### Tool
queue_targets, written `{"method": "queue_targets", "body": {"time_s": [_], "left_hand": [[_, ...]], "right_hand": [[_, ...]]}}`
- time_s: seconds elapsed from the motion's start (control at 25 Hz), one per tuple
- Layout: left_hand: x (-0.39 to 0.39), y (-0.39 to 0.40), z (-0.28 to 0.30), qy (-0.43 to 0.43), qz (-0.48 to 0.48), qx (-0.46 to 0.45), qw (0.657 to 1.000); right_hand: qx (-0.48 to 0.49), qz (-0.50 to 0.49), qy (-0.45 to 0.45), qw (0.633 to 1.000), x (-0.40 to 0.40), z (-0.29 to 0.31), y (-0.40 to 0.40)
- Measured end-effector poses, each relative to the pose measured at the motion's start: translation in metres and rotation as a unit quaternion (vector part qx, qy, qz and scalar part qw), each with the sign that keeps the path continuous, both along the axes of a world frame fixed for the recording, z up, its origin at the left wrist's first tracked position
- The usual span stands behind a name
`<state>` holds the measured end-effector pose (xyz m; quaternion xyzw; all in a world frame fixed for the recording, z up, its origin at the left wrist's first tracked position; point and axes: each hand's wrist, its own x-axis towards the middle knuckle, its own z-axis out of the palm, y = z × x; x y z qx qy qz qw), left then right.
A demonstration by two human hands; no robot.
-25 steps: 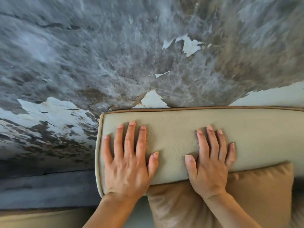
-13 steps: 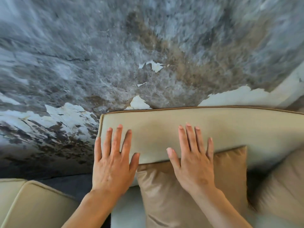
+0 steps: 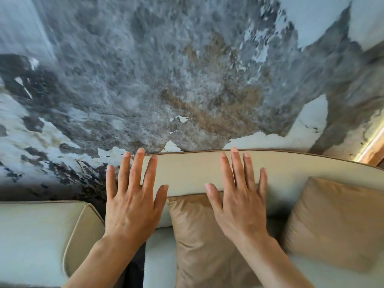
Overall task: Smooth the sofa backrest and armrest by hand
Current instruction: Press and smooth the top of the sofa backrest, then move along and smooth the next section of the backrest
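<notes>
flat palms on the backrest top
left hand (image 3: 133,204) and right hand (image 3: 241,204) apart, splayed, gripping nothing; backrest (image 3: 187,171) running left-right beneath, left hand at its end.

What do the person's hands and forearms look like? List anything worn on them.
Nothing is worn. The left hand and right hand are bare: no gloves, rings, watch or bracelets. Both forearms are uncovered down to the bottom edge of the picture, with no sleeve in view. The fingernails are short and look unpainted. No marks or tattoos show.
</notes>
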<state>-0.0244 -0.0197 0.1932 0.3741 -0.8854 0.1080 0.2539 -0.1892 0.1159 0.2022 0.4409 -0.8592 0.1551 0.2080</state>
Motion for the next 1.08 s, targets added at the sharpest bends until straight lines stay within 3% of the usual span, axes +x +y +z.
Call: {"method": "queue_targets", "body": {"time_s": [0.4, 0.64, 0.8, 1.08], "left_hand": [[0.069, 0.184, 0.186, 0.043, 0.01, -0.068, 0.997], [0.112, 0.24, 0.284, 0.091, 0.006, -0.122, 0.988], [0.141, 0.241, 0.311, 0.104, 0.008, -0.146, 0.984], [0.204, 0.218, 0.306, 0.103, -0.002, -0.143, 0.984]], "right_hand": [[-0.082, 0.027, 0.056, 0.995, 0.054, 0.197, 0.185], [-0.151, 0.029, 0.115, 0.981, 0.089, 0.292, 0.262], [-0.186, 0.012, 0.13, 0.974, 0.119, 0.323, 0.275], [-0.181, -0.009, 0.135, 0.974, 0.191, 0.32, 0.263]]}}
